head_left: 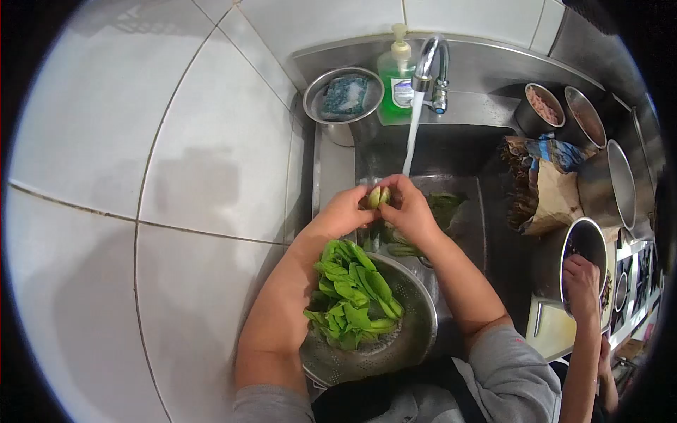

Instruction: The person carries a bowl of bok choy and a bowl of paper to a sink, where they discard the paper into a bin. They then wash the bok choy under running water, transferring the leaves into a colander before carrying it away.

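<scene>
Over the sink (479,211), just below the running water, both hands meet on a head of bok choy (379,197), its pale green base end facing up. My left hand (344,211) grips it from the left, and the fingers of my right hand (407,208) close on its other side. Its leaves are mostly hidden by the hands. More green leaves (446,208) lie in the sink beneath. Near my left forearm, a perforated metal colander (416,310) holds a pile of bright green bok choy (352,289).
Water falls from the chrome faucet (431,67). Left of it stand a green soap bottle (396,84) and a metal bowl (310,106) with a scouring sponge (345,95). At right are a paper bag (553,197), metal containers (539,109) and a co-worker's hand (582,282) inside a metal pot (553,264).
</scene>
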`<state>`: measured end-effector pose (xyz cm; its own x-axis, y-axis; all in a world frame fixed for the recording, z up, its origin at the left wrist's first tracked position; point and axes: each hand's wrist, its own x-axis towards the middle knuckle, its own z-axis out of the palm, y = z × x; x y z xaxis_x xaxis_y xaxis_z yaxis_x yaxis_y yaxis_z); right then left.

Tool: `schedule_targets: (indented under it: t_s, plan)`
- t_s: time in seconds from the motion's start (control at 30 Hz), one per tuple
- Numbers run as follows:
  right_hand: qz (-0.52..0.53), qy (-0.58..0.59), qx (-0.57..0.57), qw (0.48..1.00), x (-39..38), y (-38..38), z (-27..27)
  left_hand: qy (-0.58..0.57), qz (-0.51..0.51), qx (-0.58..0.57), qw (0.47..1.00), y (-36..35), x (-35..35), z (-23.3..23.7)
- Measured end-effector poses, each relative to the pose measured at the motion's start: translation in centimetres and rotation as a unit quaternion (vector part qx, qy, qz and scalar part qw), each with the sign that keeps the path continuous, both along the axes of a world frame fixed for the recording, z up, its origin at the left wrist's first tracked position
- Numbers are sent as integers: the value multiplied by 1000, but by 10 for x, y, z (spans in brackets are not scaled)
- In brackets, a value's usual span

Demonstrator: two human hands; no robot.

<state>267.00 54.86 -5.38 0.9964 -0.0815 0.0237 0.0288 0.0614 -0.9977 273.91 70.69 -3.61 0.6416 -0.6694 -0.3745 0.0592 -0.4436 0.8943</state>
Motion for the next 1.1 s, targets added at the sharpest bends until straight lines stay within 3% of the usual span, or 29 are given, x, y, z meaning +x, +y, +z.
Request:
schedule_targets:
  t_s: [0.17, 0.27, 0.33, 0.4, 0.77, 1.1]
  plan:
    - [-7, -3, 126, 992, 2, -6, -17, 40, 26, 14, 999, -1, 3, -4]
    - [-31, 26, 226, 973, 9, -4, -20, 9, 21, 24, 999, -7, -1, 4]
    - [-48, 58, 284, 956, 15, 2, -21, -60, 92, -13, 994, -11, 0, 6]
    - [-16, 2, 134, 991, 17, 10, -23, -70, 97, 2, 993, -8, 6, -1]
    - [-69, 11, 42, 997, 21, -13, -43, -28, 99, 1, 995, -30, -2, -6]
    - [-144, 42, -73, 986, 26, -31, -47, -63, 21, 58, 996, -51, 0, -12]
